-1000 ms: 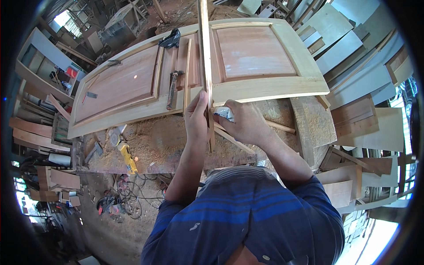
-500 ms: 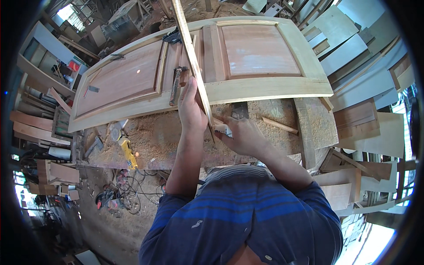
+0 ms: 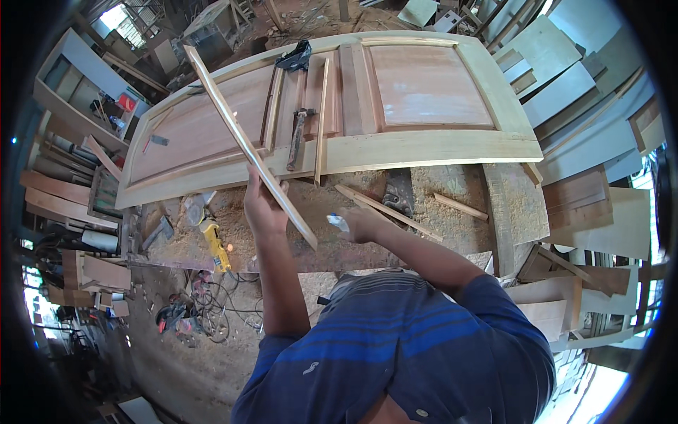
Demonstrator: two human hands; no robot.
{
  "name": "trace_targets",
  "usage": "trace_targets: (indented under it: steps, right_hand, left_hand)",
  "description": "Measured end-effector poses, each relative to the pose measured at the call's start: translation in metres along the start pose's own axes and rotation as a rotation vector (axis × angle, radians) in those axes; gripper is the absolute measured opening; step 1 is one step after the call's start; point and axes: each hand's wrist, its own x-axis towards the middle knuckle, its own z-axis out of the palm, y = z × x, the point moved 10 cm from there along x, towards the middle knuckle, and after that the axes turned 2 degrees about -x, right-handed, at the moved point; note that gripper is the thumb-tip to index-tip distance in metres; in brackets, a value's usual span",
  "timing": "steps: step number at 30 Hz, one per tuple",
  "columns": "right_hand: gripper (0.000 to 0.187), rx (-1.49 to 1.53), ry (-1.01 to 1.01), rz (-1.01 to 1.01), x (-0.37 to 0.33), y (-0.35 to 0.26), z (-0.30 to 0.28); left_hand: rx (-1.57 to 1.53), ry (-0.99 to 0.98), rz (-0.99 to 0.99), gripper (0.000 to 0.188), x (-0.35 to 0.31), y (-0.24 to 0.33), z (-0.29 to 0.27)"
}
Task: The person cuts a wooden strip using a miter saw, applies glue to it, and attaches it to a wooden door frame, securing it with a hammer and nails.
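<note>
My left hand (image 3: 265, 206) is closed around a long, narrow wooden moulding strip (image 3: 244, 141), held slanting with its far end up to the left and its near end by my right hand. Between the fingers of my right hand (image 3: 366, 225) is a small folded whitish piece (image 3: 338, 222); its material I cannot make out. That hand is apart from the strip. Beyond both hands lies a pale wooden panel door (image 3: 431, 145), with a hammer (image 3: 296, 138), a loose thin strip (image 3: 322, 120) and a black plastic bag (image 3: 294, 56) on it.
Sawdust covers the workbench (image 3: 268, 247). A yellow power tool (image 3: 215, 244) lies on its left part, and wood strips (image 3: 388, 212) lie beside my right hand. Cables (image 3: 215, 307) tangle on the floor at left. Boards (image 3: 565, 85) lean along the right side.
The strip has swung from nearly upright to slanting left, and my left hand has moved left with it. My right hand has come away from the strip, moving slightly left and nearer me.
</note>
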Motion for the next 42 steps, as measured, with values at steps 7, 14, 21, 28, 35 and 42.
trace_targets:
  steps: [7, 14, 21, 28, 35, 42]
  right_hand:
    - [0.046, 0.203, 0.317, -0.093, 0.014, 0.000, -0.018]
    - [0.030, 0.524, 0.525, 0.280, -0.086, 0.100, -0.031]
    - [0.023, 0.550, 0.764, 0.612, -0.200, 0.156, -0.032]
    - [0.024, 0.573, 0.921, 0.679, -0.256, 0.191, -0.066]
    - [0.019, 0.571, 1.177, 0.730, -0.329, 0.292, -0.167]
    - [0.020, 0.294, 1.313, 0.600, -0.328, 0.425, -0.295]
  left_hand:
    - [0.521, 0.063, 0.122, 0.031, -0.020, 0.019, -0.046]
    - [1.311, -0.208, 0.365, 0.029, -0.019, -0.006, 0.000]
    - [1.388, -0.447, 0.415, 0.026, 0.008, -0.078, 0.029]
    - [1.390, -0.709, 0.409, 0.024, 0.045, -0.187, 0.116]
    - [1.431, -0.880, 0.523, 0.025, 0.064, -0.293, 0.178]
    - [1.464, -0.846, 0.449, 0.027, 0.077, -0.359, 0.211]
